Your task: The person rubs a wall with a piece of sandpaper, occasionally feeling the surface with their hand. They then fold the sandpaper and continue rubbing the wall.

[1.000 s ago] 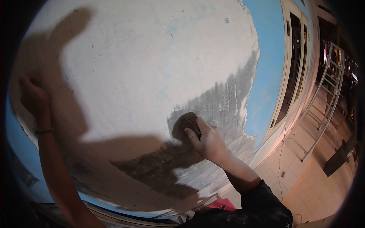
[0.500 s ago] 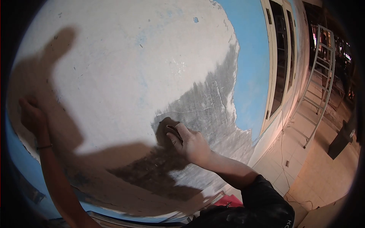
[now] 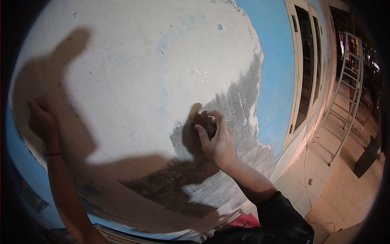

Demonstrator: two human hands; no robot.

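A folded piece of dark brown sandpaper (image 3: 206, 125) is in my right hand (image 3: 221, 142), between the thumb and the fingers. The hand is at the wall, beside the edge of a rough grey patch (image 3: 227, 105). Whitish dust coats the fingers. My left hand (image 3: 42, 122), with a dark band at the wrist, is at the far left by the wall, in shadow. Its fingers are curled in, and whatever they may hold is hidden. The wall (image 3: 130, 81) has a broad whitish area with small chips and faint blue traces.
Blue paint (image 3: 280, 69) borders the whitish area on the right, beside a cream-framed window (image 3: 296, 81). Farther right a metal ladder (image 3: 345, 97) stands on the tiled floor. A thin cable (image 3: 305, 179) runs along the floor. A dark box-like object (image 3: 367, 158) is near the right edge.
My right hand has shifted up and to the right along the wall with the sandpaper, and its fingers now point upward. The view has moved slightly; my left hand keeps its place.
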